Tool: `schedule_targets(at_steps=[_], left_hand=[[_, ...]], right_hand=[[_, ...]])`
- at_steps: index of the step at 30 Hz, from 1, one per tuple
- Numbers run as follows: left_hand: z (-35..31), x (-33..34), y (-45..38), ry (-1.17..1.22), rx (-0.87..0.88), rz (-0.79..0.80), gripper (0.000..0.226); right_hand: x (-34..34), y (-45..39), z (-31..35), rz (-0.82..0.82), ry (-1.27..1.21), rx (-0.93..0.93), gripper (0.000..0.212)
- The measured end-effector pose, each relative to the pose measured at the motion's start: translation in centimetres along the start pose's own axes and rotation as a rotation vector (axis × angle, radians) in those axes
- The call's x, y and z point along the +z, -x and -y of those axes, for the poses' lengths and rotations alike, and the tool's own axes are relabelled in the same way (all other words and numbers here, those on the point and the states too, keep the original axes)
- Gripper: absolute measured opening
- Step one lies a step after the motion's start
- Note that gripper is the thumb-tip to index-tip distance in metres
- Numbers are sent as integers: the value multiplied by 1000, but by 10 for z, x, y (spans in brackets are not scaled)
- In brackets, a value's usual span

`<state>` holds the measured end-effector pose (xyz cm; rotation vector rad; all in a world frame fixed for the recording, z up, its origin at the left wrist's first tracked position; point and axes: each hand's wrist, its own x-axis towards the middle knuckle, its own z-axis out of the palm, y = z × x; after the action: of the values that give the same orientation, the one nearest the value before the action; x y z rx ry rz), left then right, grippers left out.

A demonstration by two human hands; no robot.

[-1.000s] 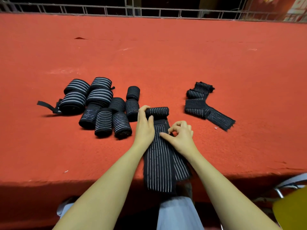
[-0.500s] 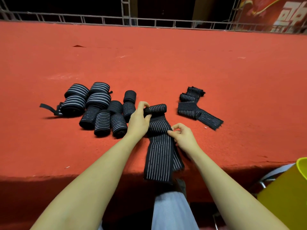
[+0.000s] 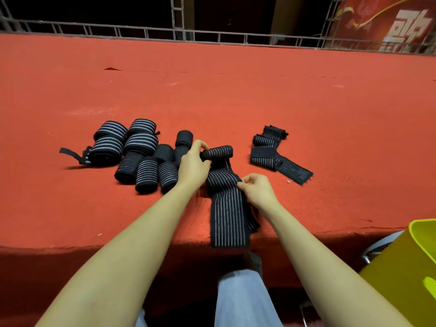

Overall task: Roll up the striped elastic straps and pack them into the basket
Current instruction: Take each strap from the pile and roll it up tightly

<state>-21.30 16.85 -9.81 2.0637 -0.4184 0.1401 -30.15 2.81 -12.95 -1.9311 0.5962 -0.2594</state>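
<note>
At centre, left hand (image 3: 192,166) grips the roll end of one black white-striped strap (image 3: 227,208); right hand (image 3: 258,191) pinches its flat tail. Ten rolled straps (image 3: 141,152) at 9 o'clock, loose straps (image 3: 276,154) at 3, yellow basket (image 3: 405,274) at 5.

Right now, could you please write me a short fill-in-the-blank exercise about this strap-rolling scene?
1. The left hand grips the ____ end of the black white-striped elastic strap.
2. The right hand pinches the strap's flat part at its ____ edge.
3. The strap's loose end hangs over the red felt table's ____ edge.

Missing: rolled; right; near
</note>
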Motion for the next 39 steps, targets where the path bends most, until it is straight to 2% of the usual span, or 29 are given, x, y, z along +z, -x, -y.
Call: schedule_targets(at_steps=[5, 9, 14, 17, 20, 25, 28, 34, 39], left_hand=[[-1, 2, 2, 29, 51, -4, 26], [-2, 3, 3, 41, 84, 17, 25], [-2, 7, 3, 67, 94, 23, 24], [0, 8, 1, 92, 78, 30, 25], [0, 7, -1, 103, 74, 10, 25], [8, 9, -10, 78, 58, -23, 29], [7, 12, -14, 169, 52, 22, 27], [2, 29, -19, 293, 48, 92, 28], [0, 46, -24, 351, 35, 110, 32]], right_hand=[[-4, 5, 8, -52, 196, -84, 7], [-9, 13, 4, -20, 373, -160, 14], [-16, 17, 1, 19, 321, -112, 34], [-16, 17, -1, 78, 394, -90, 34], [-15, 16, -3, 12, 484, -133, 33], [-11, 15, -11, -103, 109, -126, 26], [-13, 12, -11, -71, 63, -106, 9], [-7, -16, 0, 16, -52, -100, 44], [-2, -44, 5, 39, -143, -136, 48]])
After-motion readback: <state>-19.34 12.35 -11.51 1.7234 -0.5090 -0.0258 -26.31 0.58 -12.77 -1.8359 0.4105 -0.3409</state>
